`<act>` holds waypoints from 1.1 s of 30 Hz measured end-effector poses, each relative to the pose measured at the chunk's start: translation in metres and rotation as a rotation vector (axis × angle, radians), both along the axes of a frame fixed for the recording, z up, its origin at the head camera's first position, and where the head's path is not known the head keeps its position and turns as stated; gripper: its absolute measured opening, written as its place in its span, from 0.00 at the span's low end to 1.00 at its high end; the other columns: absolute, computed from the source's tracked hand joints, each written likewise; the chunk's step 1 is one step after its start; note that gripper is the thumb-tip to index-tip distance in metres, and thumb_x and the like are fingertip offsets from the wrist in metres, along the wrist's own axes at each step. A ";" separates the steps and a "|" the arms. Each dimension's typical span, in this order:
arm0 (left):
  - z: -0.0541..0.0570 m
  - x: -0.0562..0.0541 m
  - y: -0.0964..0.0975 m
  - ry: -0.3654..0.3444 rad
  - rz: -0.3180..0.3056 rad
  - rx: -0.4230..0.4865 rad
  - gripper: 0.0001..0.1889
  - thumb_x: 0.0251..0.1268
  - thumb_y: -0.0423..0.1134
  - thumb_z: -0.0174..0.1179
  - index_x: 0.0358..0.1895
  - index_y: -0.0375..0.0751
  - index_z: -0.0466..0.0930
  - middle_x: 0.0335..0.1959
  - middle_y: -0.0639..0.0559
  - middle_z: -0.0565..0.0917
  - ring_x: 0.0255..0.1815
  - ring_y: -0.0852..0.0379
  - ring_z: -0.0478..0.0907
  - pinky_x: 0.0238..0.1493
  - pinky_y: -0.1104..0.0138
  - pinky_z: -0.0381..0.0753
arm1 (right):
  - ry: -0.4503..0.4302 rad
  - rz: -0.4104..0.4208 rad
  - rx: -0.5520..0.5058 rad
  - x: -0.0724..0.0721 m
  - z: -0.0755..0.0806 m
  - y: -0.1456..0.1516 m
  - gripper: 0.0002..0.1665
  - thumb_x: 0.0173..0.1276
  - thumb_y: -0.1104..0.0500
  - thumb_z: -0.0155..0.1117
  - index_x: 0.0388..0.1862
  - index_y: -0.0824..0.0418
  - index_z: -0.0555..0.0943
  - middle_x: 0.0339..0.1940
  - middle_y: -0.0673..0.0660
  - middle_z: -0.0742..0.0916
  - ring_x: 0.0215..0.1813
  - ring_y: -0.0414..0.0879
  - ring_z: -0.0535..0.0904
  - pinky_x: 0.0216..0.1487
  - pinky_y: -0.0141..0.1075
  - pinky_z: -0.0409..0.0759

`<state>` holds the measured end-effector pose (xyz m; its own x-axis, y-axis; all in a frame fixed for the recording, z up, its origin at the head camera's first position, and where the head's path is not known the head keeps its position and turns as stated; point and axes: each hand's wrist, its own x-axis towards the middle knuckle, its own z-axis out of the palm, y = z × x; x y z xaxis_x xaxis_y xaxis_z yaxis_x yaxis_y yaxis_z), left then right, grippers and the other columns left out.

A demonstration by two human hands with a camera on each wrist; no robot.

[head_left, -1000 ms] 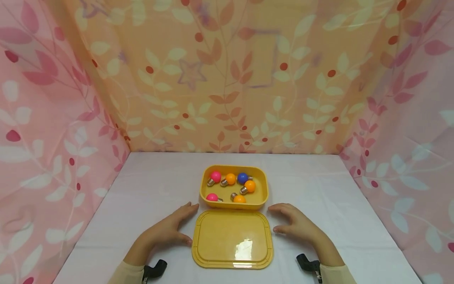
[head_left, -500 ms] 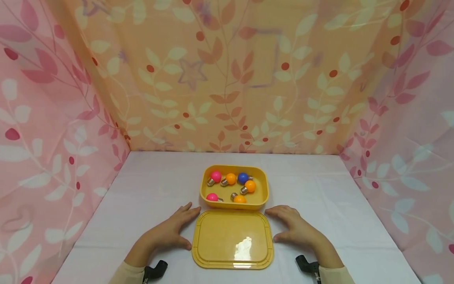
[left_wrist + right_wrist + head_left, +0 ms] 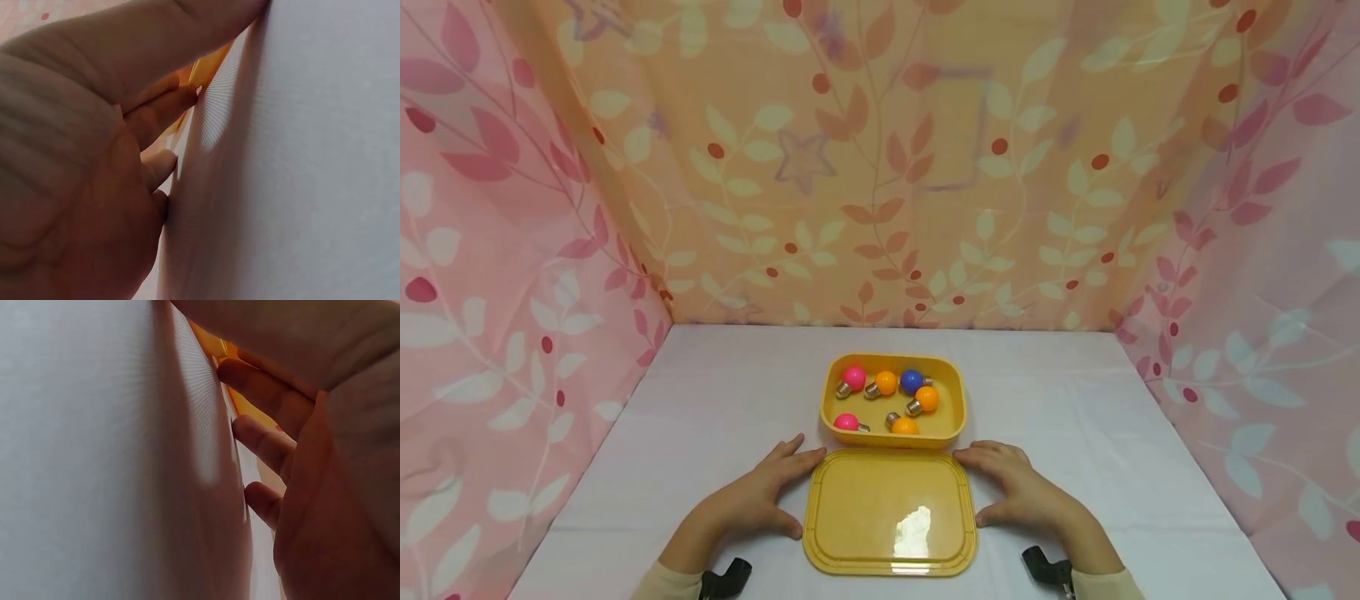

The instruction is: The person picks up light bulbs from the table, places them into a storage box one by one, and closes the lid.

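A flat yellow lid [image 3: 889, 512] with rounded corners lies on the white cloth, close to the near side of a yellow box [image 3: 892, 443]. Small light bulbs lie in the box: two pink, several orange and a blue bulb [image 3: 912, 382]. My left hand [image 3: 750, 497] rests at the lid's left side, its forefinger at the far left corner and its thumb just short of the edge. On the other side my right hand [image 3: 1026, 492] has its fingertips at the far right corner and its thumb at the right edge. Fingers of both hands are spread, lightly bent.
White cloth [image 3: 700, 400] covers the table. A patterned orange curtain [image 3: 880, 167] stands behind it, with pink curtains [image 3: 512, 292] at the left and right. Black wrist devices sit at both sleeves.
Both hands have closed in slightly on the lid, the right fingertips coming left to its far corner. The lid, box and bulbs lie as before; the head view has tilted a little.
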<state>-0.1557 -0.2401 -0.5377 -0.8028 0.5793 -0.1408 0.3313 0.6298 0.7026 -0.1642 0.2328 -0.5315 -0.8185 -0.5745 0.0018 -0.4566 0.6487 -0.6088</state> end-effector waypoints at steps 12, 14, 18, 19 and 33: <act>-0.002 -0.002 0.003 -0.019 -0.005 -0.008 0.63 0.35 0.66 0.79 0.82 0.61 0.58 0.80 0.67 0.61 0.86 0.39 0.35 0.77 0.30 0.36 | -0.041 0.010 -0.002 0.003 0.005 -0.004 0.55 0.45 0.33 0.81 0.74 0.41 0.74 0.74 0.42 0.76 0.79 0.59 0.60 0.72 0.70 0.54; -0.003 -0.002 0.003 -0.023 0.000 -0.010 0.63 0.34 0.66 0.79 0.81 0.62 0.58 0.80 0.67 0.61 0.85 0.38 0.35 0.76 0.29 0.36 | -0.043 0.008 -0.006 0.003 0.005 -0.004 0.55 0.45 0.33 0.81 0.74 0.41 0.74 0.74 0.41 0.76 0.79 0.58 0.60 0.73 0.70 0.53; -0.003 -0.002 0.003 -0.030 0.005 0.003 0.62 0.34 0.65 0.79 0.81 0.64 0.58 0.80 0.66 0.61 0.85 0.36 0.35 0.75 0.27 0.37 | -0.026 0.015 -0.018 0.003 0.004 -0.003 0.55 0.45 0.33 0.81 0.74 0.42 0.74 0.74 0.42 0.76 0.79 0.59 0.61 0.72 0.69 0.53; -0.003 -0.002 0.003 -0.032 0.004 0.008 0.62 0.34 0.65 0.79 0.81 0.63 0.58 0.81 0.65 0.61 0.85 0.35 0.35 0.74 0.27 0.37 | -0.018 0.019 -0.019 0.003 0.004 -0.003 0.55 0.45 0.33 0.81 0.74 0.42 0.74 0.74 0.42 0.77 0.78 0.60 0.62 0.71 0.70 0.54; -0.006 -0.002 0.000 -0.054 0.024 0.073 0.60 0.34 0.62 0.80 0.79 0.69 0.61 0.84 0.51 0.55 0.82 0.24 0.34 0.69 0.22 0.38 | -0.091 -0.019 -0.075 0.003 0.000 0.004 0.53 0.45 0.34 0.81 0.74 0.36 0.73 0.78 0.52 0.73 0.79 0.62 0.58 0.71 0.73 0.54</act>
<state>-0.1572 -0.2401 -0.5438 -0.8090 0.5703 -0.1421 0.2772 0.5834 0.7634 -0.1612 0.2367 -0.5311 -0.8281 -0.5597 -0.0309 -0.3851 0.6081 -0.6942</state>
